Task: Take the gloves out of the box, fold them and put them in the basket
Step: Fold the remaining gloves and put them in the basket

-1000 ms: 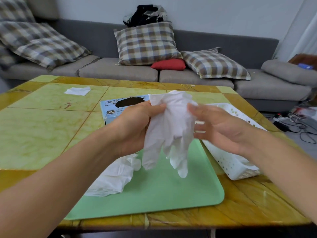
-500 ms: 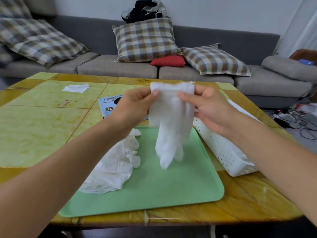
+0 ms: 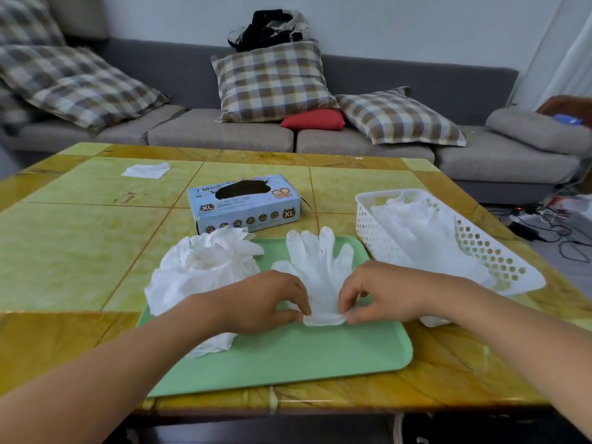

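Glove (image 3: 320, 267) had come down from the air. Half a second earlier it hung by its cuff between both hands, fingers dangling; now it lay flat on the green tray (image 3: 288, 357), spread palm-wise. Judged: the shake-out was done and the fold was about to start.

Left hand (image 3: 266, 302) pinched the cuff's left corner, thumb and forefinger curled onto it. Right hand (image 3: 384, 296) pinched the right corner the same way. Both grasping, neither released.

Orientation: long axis ran 6 to 12 o'clock, cuff at 6 nearest the person, fingertips at 12 toward the glove box (image 3: 246, 203). Thumb of the glove stuck out toward 9.

Surroundings: a crumpled heap of unfolded gloves (image 3: 198, 270) lay at 9 o'clock of the flat glove, half on the tray, half on the tiled table (image 3: 80, 251). White perforated basket (image 3: 493, 251) sat at 2 o'clock, just beside the tray, with folded gloves already inside. Box stood at 11 o'clock beyond the tray, its opening dark; contents could not be told.

Judged: task was partway through, several gloves left in the heap.
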{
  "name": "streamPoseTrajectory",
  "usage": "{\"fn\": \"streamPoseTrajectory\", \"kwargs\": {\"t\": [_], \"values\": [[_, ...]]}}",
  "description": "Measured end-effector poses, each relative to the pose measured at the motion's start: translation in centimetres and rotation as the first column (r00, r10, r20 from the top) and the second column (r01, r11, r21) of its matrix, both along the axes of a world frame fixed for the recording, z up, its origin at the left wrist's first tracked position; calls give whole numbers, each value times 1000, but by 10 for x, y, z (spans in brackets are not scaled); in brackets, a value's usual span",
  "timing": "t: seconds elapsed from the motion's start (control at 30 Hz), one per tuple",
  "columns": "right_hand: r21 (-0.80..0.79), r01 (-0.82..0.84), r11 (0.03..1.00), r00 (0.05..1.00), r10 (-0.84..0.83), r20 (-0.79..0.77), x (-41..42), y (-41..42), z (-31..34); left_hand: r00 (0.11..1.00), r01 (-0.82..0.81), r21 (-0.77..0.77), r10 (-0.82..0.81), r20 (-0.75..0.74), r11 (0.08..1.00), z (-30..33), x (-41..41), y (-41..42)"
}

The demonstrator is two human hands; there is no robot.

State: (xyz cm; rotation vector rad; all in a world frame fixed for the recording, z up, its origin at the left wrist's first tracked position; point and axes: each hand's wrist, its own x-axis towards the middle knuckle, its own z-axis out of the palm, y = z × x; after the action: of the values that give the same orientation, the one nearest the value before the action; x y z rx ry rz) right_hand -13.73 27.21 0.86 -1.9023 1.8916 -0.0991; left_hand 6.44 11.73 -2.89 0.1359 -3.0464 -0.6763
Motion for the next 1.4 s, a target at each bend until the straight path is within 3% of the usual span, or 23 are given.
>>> {"fn": "streamPoseTrajectory", "kwargs": {"t": [0.2, 0.37, 0.47, 0.53, 0.63, 0.7, 0.73, 0.87, 0.97, 1.03, 1.13, 1.2, 1.3, 1.33, 1.37, 1.4], "values": [[102, -73, 992, 991, 83, -101, 16, 12, 8, 993, 119, 49, -120, 9, 992, 4, 2, 10], [-61, 17, 998, 988, -26, -152, 27, -3, -3, 997, 69, 17, -70, 19, 997, 16, 4, 11], [-3, 35, 999, 964, -34, -263, 30, -12, -9, 988, -101, 22, 103, -119, 995, 57, 21, -14], [-90, 53, 995, 962, -75, -264, 43, -26, -3, 943, -263, 34, 264, -200, 964, 77, 50, -42], [-340, 83, 937, 997, -76, 35, 81, -62, 6, 833, -497, 37, 488, -259, 867, 66, 94, -75], [-415, 76, 907, 981, 6, 193, 117, -88, 11, 817, -553, 61, 555, -157, 831, 49, 114, -84], [-415, 40, 909, 981, 44, 191, 135, -101, 11, 839, -537, 54, 540, -62, 842, 43, 122, -88], [-259, -110, 959, 994, 98, -57, 167, -116, -7, 918, -375, 53, 363, 158, 926, 39, 122, -90], [-275, -142, 951, 990, 136, -40, 154, -108, -18, 921, -311, -74, 319, 221, 948, 35, 113, -96], [-305, -139, 942, 987, 156, 30, 136, -97, -17, 922, -306, -77, 315, 225, 949, 32, 110, -99], [-405, -77, 911, 980, 144, 138, 113, -76, -12, 922, -302, -112, 320, 220, 947, 30, 104, -103], [-376, -4, 927, 968, 98, 231, 103, -64, -5, 919, -310, -137, 334, 212, 941, 26, 102, -105], [-136, 92, 986, 906, -26, 422, 89, -46, 10, 911, -326, -159, 355, 210, 932, 21, 101, -108], [-74, 156, 985, 835, -92, 542, 84, -41, 16, 910, -328, -161, 357, 209, 931, 20, 100, -109], [-3, 247, 969, 701, -176, 691, 81, -37, 24, 910, -332, -160, 361, 206, 930, 18, 101, -109], [82, 336, 938, 501, -252, 828, 77, -34, 32, 908, -337, -156, 364, 208, 929, 18, 100, -108]]}}
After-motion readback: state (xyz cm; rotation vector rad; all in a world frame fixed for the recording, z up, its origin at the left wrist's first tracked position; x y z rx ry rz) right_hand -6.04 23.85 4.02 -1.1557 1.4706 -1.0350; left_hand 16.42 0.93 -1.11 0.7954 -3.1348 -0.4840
